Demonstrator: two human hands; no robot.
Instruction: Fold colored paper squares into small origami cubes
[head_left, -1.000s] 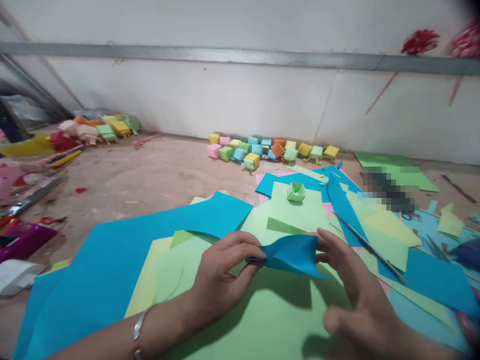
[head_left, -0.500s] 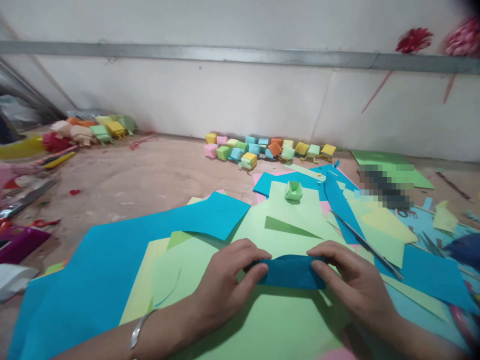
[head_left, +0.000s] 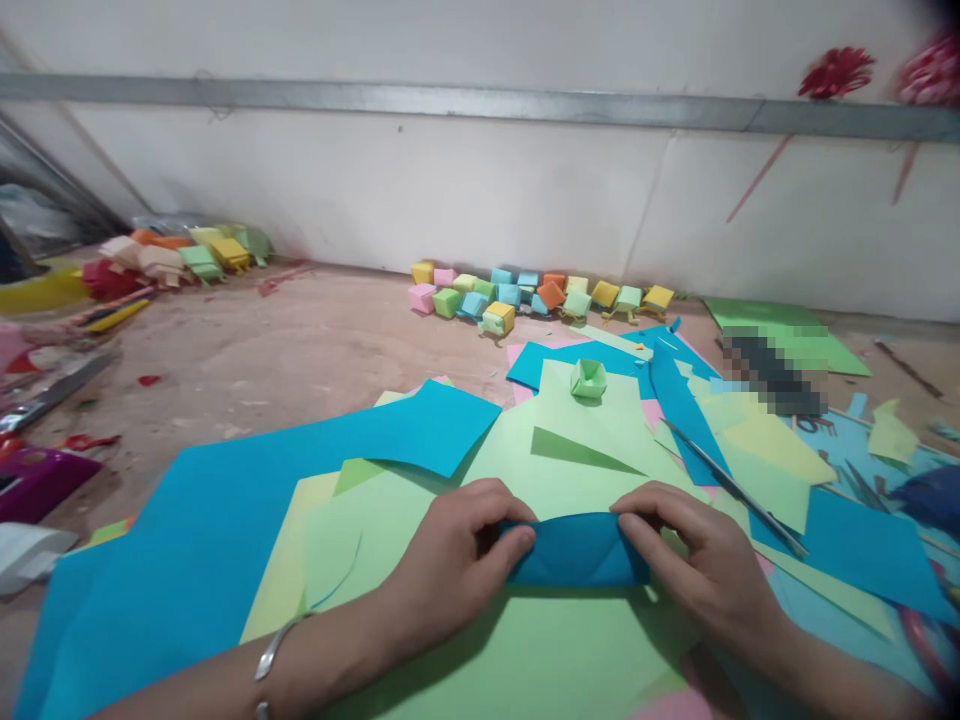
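Observation:
A folded piece of blue paper point(head_left: 577, 552) is stretched between both hands, low over the pale green paper sheets point(head_left: 525, 650). My left hand point(head_left: 469, 560) pinches its left end between thumb and fingers; a silver bangle circles that wrist. At the other end my right hand point(head_left: 686, 550) grips the paper the same way. Crease lines show on the face of the folded paper, and its top edge bows slightly upward. Beyond the hands, a small green folded paper box point(head_left: 589, 378) stands on the green sheets.
Several coloured paper cubes point(head_left: 510, 295) line the wall, with more paper pieces point(head_left: 202, 258) at the far left. A large blue sheet point(head_left: 187, 540) spreads to the left. Scissors point(head_left: 739, 490) lie right, among paper scraps. A purple object point(head_left: 45, 485) is at the left edge.
The folded blue paper has tilted a little, so more of its creased face shows. Both hands keep their hold at its ends, almost in the same place.

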